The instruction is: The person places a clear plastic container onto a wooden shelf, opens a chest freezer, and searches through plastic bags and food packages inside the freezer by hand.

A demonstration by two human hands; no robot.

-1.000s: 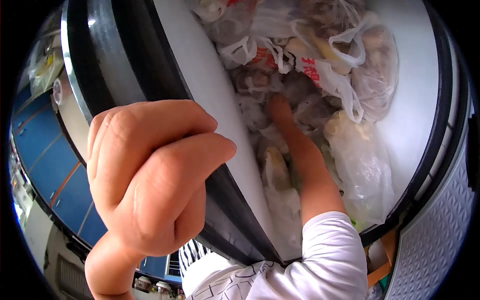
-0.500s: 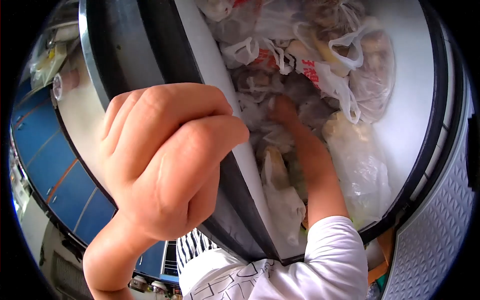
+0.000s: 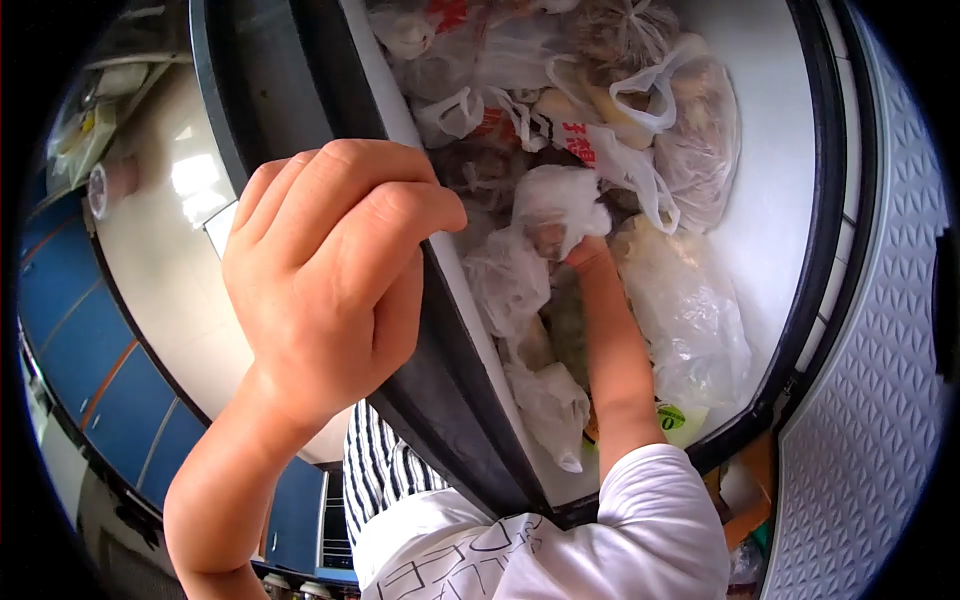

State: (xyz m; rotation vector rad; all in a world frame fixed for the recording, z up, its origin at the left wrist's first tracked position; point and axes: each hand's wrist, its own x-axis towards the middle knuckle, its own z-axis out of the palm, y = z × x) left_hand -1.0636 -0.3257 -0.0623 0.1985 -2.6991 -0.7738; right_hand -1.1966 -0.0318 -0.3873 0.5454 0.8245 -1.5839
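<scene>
My left hand is raised large in the foreground beside the chest freezer's dark edge, its fingers curled closed. Whatever it may hold is hidden behind the fingers. Down inside the freezer, my right hand grips a white plastic bag, which covers most of the fingers. What the bag contains cannot be made out. Another crumpled white bag lies just left of this hand. To its right is a clear bag with pale contents.
Knotted bags with red print and a clear bag of food fill the far part. The freezer's white inner wall rises at right. Blue cabinets stand across the floor at left; a textured silver panel is at right.
My right hand has lifted a white bag up from deep among the others. The view has shifted slightly right. My left hand stays raised and curled.
</scene>
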